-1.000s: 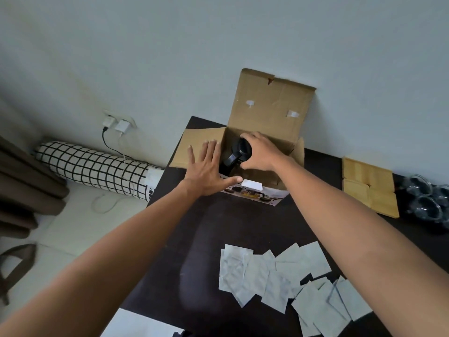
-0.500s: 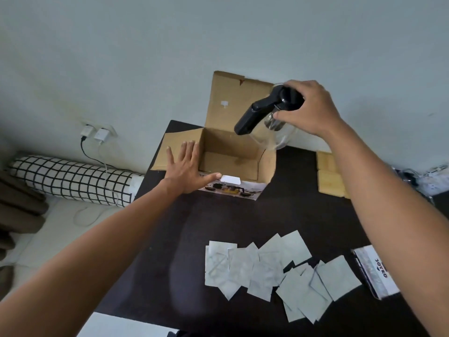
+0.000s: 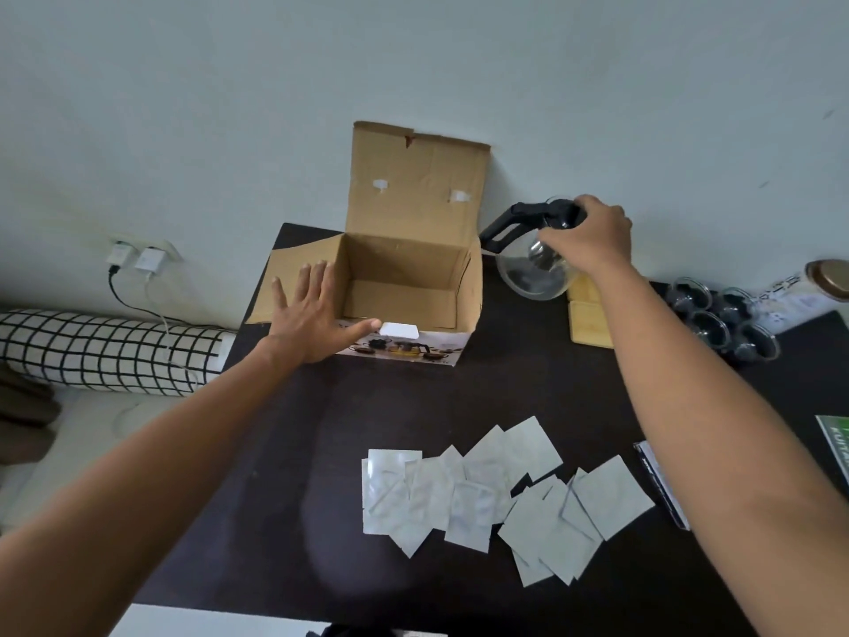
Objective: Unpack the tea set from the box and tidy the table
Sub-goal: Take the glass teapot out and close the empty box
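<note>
In the last second I have lifted the glass teapot (image 3: 535, 271) up out of the box (image 3: 404, 287) and swung it to the right, so it now hangs just beside the box's right wall, above the far part of the desk (image 3: 413, 397) and near the wooden coasters (image 3: 590, 314); whether its base already touches the desk I cannot tell. My right hand (image 3: 585, 236) grips it from above, fingers (image 3: 556, 236) curled over the black lid, with the black handle sticking out to the left toward the box. My left hand (image 3: 312, 314) has stayed flat, fingers straight and spread on the box's left flap and near corner, steadying the box. The box interior now looks empty to me, so I judge the unpacking nearly finished; what remains is setting the teapot down and tidying the scattered silvery sachets (image 3: 500, 494) in front of me. The teapot has a round, clear body, dark inside near the bottom, and looks fragile, so it wants a gentle landing. The glass cups (image 3: 721, 321) stand grouped well to the right.
</note>
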